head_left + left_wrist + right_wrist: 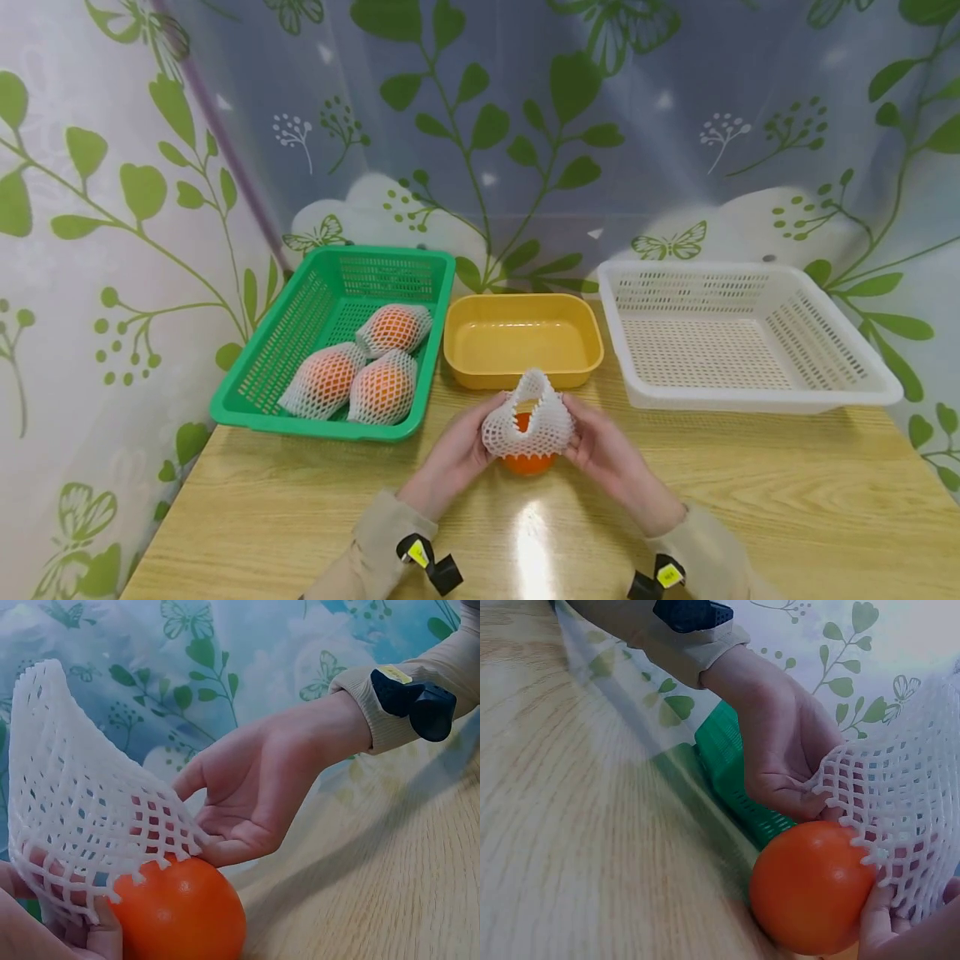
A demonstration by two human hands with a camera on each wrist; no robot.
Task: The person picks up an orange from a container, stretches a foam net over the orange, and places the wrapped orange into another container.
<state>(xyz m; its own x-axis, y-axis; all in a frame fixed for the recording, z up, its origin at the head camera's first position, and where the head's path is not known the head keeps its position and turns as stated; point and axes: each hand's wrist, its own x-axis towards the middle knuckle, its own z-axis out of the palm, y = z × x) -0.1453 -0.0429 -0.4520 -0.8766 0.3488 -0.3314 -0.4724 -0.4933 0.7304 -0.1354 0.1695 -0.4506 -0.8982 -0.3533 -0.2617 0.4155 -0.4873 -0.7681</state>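
A bare orange (528, 465) sits on the wooden table in front of me. Over its top hangs a white foam fruit net (555, 429), its open lower edge stretched wide. On one side my left hand (467, 440) pinches the net's rim; opposite it, my right hand (606, 450) grips the other side. The left wrist view shows the orange (187, 911) bulging below the mesh edge, with the right hand (262, 787) holding that edge. In the right wrist view the left hand (780, 742) pinches the net (907, 802); some fingertips are hidden behind the mesh.
To the left stands a green basket (300, 426) holding several netted oranges, including one (384, 387) near its front right corner. A yellow tray (523, 380) is just behind my hands. A white basket (757, 398) stands at the right, before a leaf-patterned curtain.
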